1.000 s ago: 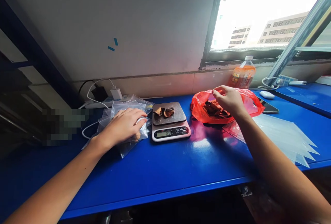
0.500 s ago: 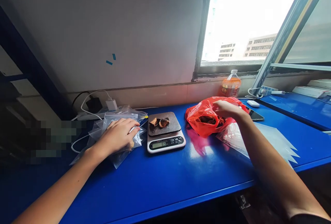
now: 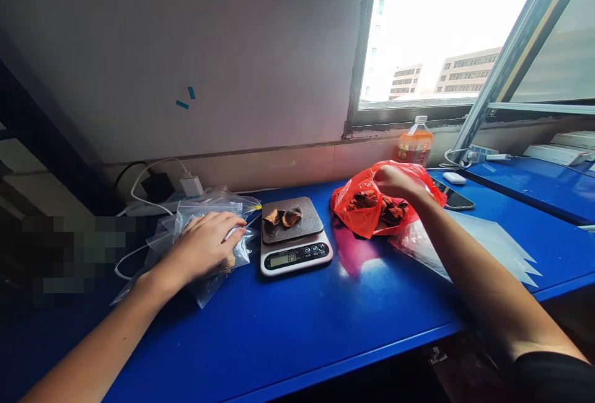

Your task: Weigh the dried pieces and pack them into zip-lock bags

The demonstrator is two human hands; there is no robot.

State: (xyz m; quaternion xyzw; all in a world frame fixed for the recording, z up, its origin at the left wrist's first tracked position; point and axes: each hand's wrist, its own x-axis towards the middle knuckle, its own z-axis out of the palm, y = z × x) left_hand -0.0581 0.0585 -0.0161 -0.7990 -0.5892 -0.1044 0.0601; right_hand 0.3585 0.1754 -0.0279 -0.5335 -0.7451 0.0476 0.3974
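Observation:
My left hand [image 3: 209,243] lies with fingers extended over a pile of clear zip bags [image 3: 198,208]; a tan piece shows beneath it. To its right, a kitchen scale [image 3: 272,247] bears two dried, curled brown pieces [image 3: 292,217]. Its display seems to read 8.9, though the digits are small. My right hand [image 3: 395,181] reaches into a red plastic bag [image 3: 365,222]. More dark, reddish-brown dried pieces [image 3: 395,209] show in the bag's mouth. The right fingertips are hidden by the bag, so their grip cannot be seen.
Flat clear bags [image 3: 486,245] lie under my right forearm. Behind them are a phone [image 3: 458,197] and a white earbud case [image 3: 454,178]. A bottle of orange drink [image 3: 416,146] stands by the window. A white charger [image 3: 191,185] with cables sits at the back left.
The red bag's mouth gapes wider and more of the dried pieces show. My right hand has shifted slightly within it. The left hand stays on the clear bags; the view has moved a little.

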